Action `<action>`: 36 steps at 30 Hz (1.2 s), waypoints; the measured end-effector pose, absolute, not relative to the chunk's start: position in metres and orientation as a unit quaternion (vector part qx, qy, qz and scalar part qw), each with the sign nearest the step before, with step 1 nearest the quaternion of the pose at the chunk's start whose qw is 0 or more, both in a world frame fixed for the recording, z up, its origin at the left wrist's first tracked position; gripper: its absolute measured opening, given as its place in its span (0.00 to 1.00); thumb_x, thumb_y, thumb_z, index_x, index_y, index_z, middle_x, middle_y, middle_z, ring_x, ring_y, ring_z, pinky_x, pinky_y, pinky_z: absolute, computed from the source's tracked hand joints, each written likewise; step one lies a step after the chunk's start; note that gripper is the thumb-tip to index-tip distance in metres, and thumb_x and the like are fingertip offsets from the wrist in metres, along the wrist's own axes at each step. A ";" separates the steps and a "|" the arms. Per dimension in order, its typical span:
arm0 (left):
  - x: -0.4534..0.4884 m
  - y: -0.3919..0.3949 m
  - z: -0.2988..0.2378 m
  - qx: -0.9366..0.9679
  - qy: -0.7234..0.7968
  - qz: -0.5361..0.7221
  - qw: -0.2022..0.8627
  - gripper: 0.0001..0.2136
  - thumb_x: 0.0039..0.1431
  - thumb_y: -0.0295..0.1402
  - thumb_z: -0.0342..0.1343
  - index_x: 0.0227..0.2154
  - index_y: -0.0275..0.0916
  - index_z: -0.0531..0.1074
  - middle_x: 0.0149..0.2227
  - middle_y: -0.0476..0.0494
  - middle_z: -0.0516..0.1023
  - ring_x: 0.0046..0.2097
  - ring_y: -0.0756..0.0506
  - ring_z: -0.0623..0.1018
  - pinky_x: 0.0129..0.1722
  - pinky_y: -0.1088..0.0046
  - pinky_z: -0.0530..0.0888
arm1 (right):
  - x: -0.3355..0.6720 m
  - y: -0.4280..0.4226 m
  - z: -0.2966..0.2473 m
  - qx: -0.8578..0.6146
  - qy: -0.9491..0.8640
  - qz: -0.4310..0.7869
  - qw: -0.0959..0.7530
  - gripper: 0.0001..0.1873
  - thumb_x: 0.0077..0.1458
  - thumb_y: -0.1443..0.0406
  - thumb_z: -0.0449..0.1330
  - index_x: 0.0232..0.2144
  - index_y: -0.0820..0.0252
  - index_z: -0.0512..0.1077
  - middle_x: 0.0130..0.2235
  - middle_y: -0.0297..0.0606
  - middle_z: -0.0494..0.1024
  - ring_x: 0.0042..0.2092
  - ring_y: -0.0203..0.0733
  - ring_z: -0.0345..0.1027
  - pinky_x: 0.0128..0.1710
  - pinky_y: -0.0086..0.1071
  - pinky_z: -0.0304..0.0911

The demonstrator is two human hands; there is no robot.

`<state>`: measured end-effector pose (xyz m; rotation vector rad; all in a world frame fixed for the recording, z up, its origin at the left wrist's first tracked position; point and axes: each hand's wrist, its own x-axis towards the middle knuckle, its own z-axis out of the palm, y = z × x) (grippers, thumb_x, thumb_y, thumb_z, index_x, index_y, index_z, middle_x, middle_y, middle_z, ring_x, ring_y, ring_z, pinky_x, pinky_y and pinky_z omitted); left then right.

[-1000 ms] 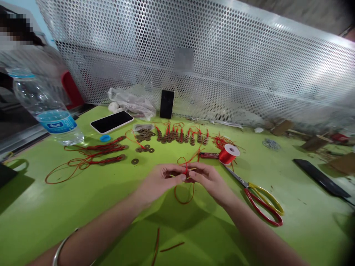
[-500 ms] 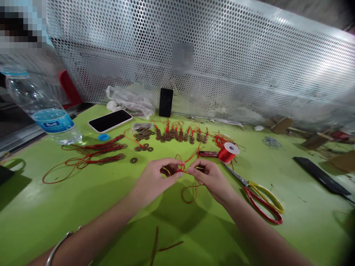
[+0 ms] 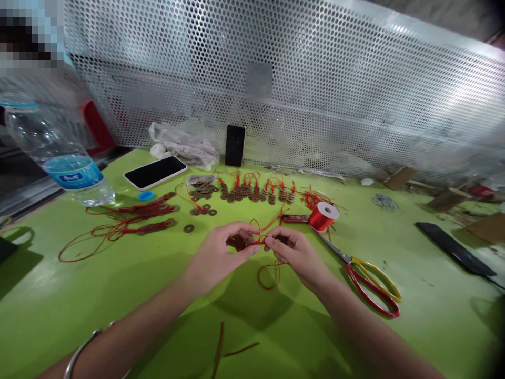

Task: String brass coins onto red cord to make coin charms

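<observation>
Between my two hands runs a thin red cord [image 3: 269,287], with a small loop standing up at the fingertips and a larger loop hanging below. My left hand [image 3: 223,252] pinches it between thumb and fingers. Close beside, my right hand [image 3: 298,255] grips the same cord by thumb and forefinger. The fingers hide part of the cord where it crosses. Beyond my hands stands a row of coin strings [image 3: 256,193] tied with red cord. Loose coins [image 3: 203,210] lie left of that row, and one single coin [image 3: 189,228] sits nearer my left hand.
Right of my hands are a red thread spool [image 3: 322,217], a lighter [image 3: 295,218] and scissors [image 3: 371,284]. Corded coin strips [image 3: 148,227], a phone [image 3: 155,172] and a water bottle [image 3: 73,168] are at left. Cord scraps [image 3: 241,349] lie in front. A perforated metal panel [image 3: 315,79] rises behind.
My right fingertips have come slightly closer to my left ones along the cord. The small upright loop has shifted a little. The whole view has moved slightly.
</observation>
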<state>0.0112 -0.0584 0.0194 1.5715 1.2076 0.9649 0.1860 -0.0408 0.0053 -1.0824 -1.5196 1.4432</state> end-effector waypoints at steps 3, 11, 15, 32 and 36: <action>0.010 -0.059 0.022 0.642 0.487 0.387 0.449 0.09 0.52 0.35 0.57 0.36 0.37 0.74 0.32 0.46 0.79 0.34 0.47 0.75 0.35 0.73 0.70 | 0.187 -0.041 0.007 -0.425 -0.594 0.561 0.390 0.13 0.47 0.58 0.62 0.26 0.63 0.70 0.23 0.31 0.68 0.21 0.27 0.49 0.19 0.25 0.43; 0.010 -0.061 0.027 0.650 0.530 0.380 0.390 0.07 0.52 0.32 0.55 0.30 0.36 0.75 0.31 0.46 0.80 0.33 0.46 0.76 0.35 0.72 0.70 | 0.189 -0.043 0.007 -0.431 -0.633 0.507 0.396 0.13 0.49 0.56 0.61 0.27 0.61 0.69 0.25 0.34 0.70 0.25 0.32 0.58 0.22 0.26 0.51; 0.010 -0.059 0.023 0.648 0.517 0.383 0.407 0.07 0.52 0.32 0.55 0.31 0.36 0.75 0.32 0.45 0.80 0.34 0.47 0.76 0.35 0.72 0.71 | 0.191 -0.043 0.006 -0.433 -0.668 0.468 0.383 0.12 0.51 0.57 0.60 0.29 0.61 0.70 0.27 0.36 0.70 0.27 0.34 0.60 0.24 0.28 0.54; 0.002 -0.066 0.015 0.878 0.318 0.310 -0.178 0.09 0.60 0.24 0.48 0.32 0.36 0.74 0.31 0.44 0.77 0.33 0.47 0.74 0.33 0.70 0.69 | 0.185 -0.043 0.009 -0.420 -0.606 0.605 0.301 0.27 0.53 0.46 0.50 0.19 0.62 0.68 0.18 0.32 0.66 0.18 0.28 0.43 0.18 0.27 0.40; 0.002 -0.067 0.017 0.881 0.312 0.288 -0.208 0.10 0.61 0.23 0.46 0.36 0.36 0.73 0.32 0.45 0.77 0.33 0.47 0.74 0.33 0.71 0.69 | 0.186 -0.043 0.009 -0.411 -0.651 0.546 0.330 0.20 0.52 0.51 0.56 0.21 0.61 0.66 0.20 0.31 0.67 0.21 0.29 0.49 0.20 0.26 0.45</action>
